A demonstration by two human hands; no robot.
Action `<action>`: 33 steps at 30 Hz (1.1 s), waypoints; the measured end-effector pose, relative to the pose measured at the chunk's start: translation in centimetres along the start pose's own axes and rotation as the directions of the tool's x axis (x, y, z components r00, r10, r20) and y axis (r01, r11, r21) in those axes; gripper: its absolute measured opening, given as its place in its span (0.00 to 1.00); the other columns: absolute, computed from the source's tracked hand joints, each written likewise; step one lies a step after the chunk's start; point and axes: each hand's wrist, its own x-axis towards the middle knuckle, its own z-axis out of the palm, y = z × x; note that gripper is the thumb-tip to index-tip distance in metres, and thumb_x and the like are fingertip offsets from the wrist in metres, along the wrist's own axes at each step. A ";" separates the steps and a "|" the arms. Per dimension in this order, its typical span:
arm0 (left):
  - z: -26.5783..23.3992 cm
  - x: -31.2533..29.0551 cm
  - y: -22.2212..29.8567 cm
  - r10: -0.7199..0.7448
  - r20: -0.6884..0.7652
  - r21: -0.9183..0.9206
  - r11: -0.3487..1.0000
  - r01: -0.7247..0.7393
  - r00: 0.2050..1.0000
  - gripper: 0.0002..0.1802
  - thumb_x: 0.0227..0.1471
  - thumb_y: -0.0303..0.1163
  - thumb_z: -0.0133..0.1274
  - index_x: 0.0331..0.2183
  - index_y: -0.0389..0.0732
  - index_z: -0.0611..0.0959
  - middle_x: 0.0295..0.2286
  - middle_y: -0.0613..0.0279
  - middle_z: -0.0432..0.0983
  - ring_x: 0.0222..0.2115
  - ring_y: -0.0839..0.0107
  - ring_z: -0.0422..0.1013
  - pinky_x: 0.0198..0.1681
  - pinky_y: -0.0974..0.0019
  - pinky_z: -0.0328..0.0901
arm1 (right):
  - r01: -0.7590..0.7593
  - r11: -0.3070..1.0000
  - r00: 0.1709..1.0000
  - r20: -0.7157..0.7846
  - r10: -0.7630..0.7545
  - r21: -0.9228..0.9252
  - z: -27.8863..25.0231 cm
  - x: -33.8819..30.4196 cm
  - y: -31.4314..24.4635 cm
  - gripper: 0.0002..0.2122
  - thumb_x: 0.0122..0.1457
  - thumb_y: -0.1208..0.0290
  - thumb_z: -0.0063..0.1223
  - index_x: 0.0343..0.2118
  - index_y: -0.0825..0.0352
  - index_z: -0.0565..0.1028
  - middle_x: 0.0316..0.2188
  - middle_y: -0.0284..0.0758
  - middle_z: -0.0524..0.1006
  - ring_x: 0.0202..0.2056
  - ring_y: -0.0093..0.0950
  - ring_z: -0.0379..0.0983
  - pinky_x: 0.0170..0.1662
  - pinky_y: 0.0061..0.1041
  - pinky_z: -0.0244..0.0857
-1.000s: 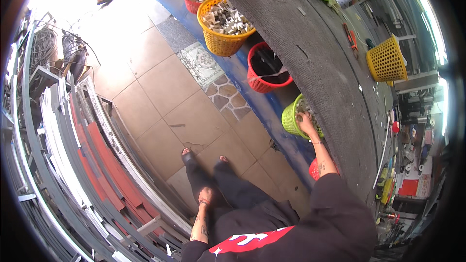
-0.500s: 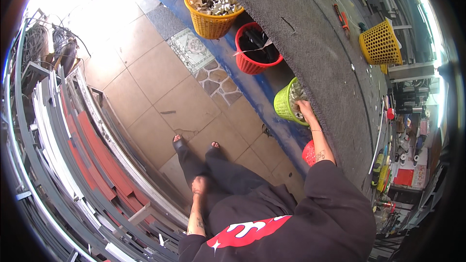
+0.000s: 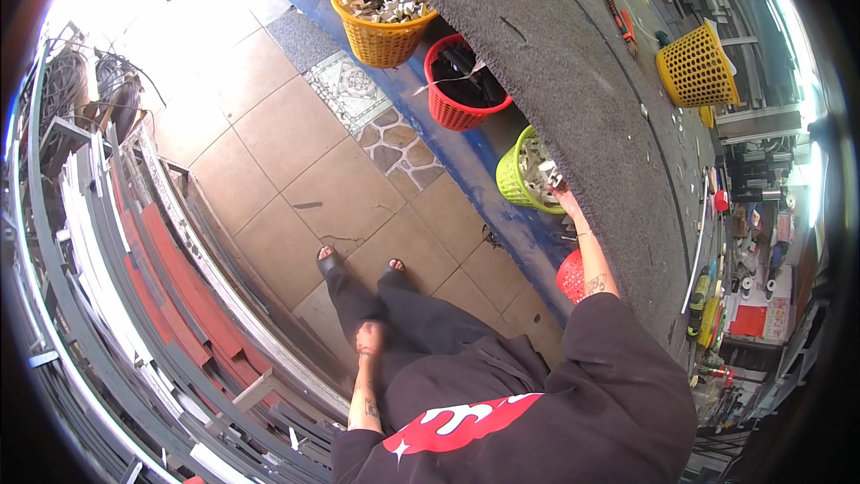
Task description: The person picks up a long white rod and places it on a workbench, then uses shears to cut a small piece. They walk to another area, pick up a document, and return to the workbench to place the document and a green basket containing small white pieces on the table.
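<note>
My right hand (image 3: 568,198) is at the near rim of a lime-green plastic basket (image 3: 512,177) under the bench edge. Its fingers are closed on a small whitish piece (image 3: 554,182), whose exact kind I cannot make out. Similar small white and grey pieces (image 3: 534,161) fill the basket. My left hand (image 3: 368,339) hangs beside my dark trouser leg, with its fingers blurred and partly turned from view.
A grey carpeted bench (image 3: 573,72) runs along the right, bearing orange-handled pliers (image 3: 622,22) and a yellow basket (image 3: 695,69). Below its edge stand a red basket (image 3: 461,112) of black parts and a yellow basket (image 3: 381,43). Long metal profiles (image 3: 143,278) line the left.
My right hand has drawn back from the green basket's contents toward its near rim, and a small whitish piece now shows at the fingers. The view has shifted slightly.
</note>
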 end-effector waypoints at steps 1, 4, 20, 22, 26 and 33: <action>-0.1 -0.1 0.1 -0.005 0.004 -0.001 1.000 0.005 1.000 0.23 0.43 0.45 0.38 0.34 0.41 0.79 0.32 0.45 0.74 0.36 0.49 0.70 0.41 0.54 0.63 | 0.017 1.000 1.000 -0.002 -0.017 -0.014 -0.2 -0.1 -0.3 0.06 0.46 0.77 0.42 0.25 0.69 0.72 0.28 0.35 0.70 0.32 0.30 0.65 0.38 0.25 0.59; -0.3 -0.4 0.6 -0.027 0.005 -0.037 0.999 0.028 1.000 0.23 0.42 0.44 0.38 0.34 0.41 0.79 0.33 0.45 0.74 0.37 0.50 0.70 0.42 0.55 0.62 | 0.088 0.994 0.996 0.003 -0.088 -0.067 -1.2 -0.8 -1.4 0.06 0.44 0.79 0.42 0.25 0.70 0.71 0.29 0.36 0.70 0.34 0.32 0.65 0.39 0.26 0.58; 0.5 -0.5 -1.6 -0.024 0.018 0.075 0.997 0.023 1.000 0.23 0.45 0.46 0.38 0.35 0.40 0.78 0.34 0.44 0.73 0.38 0.48 0.68 0.42 0.53 0.62 | 0.825 0.409 0.561 0.655 -0.507 -0.390 5.0 1.5 -2.1 0.11 0.37 0.89 0.39 0.24 0.73 0.71 0.37 0.43 0.68 0.43 0.42 0.62 0.48 0.31 0.56; 0.4 -0.6 -1.7 0.002 0.005 0.050 0.999 -0.002 1.000 0.23 0.45 0.46 0.38 0.35 0.41 0.78 0.34 0.45 0.73 0.38 0.48 0.68 0.42 0.54 0.62 | 0.844 0.372 0.532 0.694 -0.485 -0.387 5.1 1.2 -2.0 0.11 0.36 0.90 0.39 0.24 0.73 0.71 0.38 0.43 0.68 0.45 0.43 0.62 0.49 0.31 0.56; 0.3 -0.9 -2.1 -0.003 -0.005 0.072 0.997 0.003 1.000 0.22 0.46 0.45 0.38 0.35 0.42 0.78 0.34 0.45 0.73 0.38 0.49 0.68 0.42 0.54 0.62 | 0.763 0.528 0.589 0.736 -0.333 -0.372 3.4 -0.3 -4.3 0.09 0.36 0.90 0.41 0.22 0.74 0.72 0.44 0.46 0.65 0.49 0.42 0.59 0.53 0.29 0.53; 0.2 -0.6 -2.2 0.011 0.011 0.083 0.996 -0.012 1.000 0.20 0.45 0.44 0.39 0.33 0.43 0.79 0.32 0.47 0.74 0.37 0.50 0.69 0.42 0.55 0.62 | 0.803 0.300 0.593 0.746 -0.305 -0.515 3.3 -1.7 -6.7 0.11 0.39 0.87 0.43 0.29 0.73 0.72 0.47 0.48 0.63 0.49 0.45 0.60 0.52 0.38 0.56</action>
